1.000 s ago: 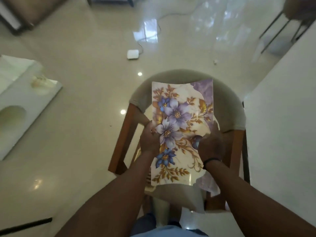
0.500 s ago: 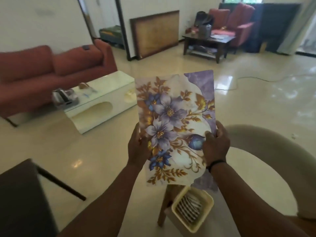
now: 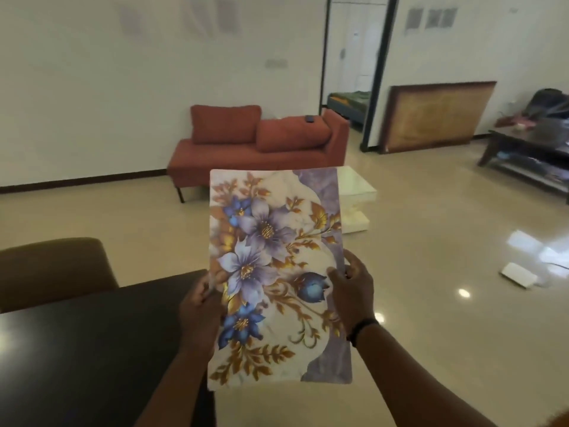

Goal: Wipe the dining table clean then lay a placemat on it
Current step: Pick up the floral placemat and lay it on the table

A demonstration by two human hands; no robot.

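While both hands hold it up in the air, the placemat (image 3: 278, 272) stands nearly upright before the person, its long side running up and down, printed with purple and blue flowers and gold leaves. The left hand (image 3: 198, 306) has its grip clenched on the mat's left edge, fingers curled round it. The right hand (image 3: 354, 291) grasps the right edge, thumb on the printed face; a dark band sits on that wrist. The mat hangs just beside the near corner of the dark counter (image 3: 92, 349) at lower left, apparently not touching it, though blur makes this hard to judge. A brown chair back (image 3: 52, 266) stands behind the counter. Farther off are a red sofa (image 3: 261, 143) and a white low table (image 3: 357, 204).
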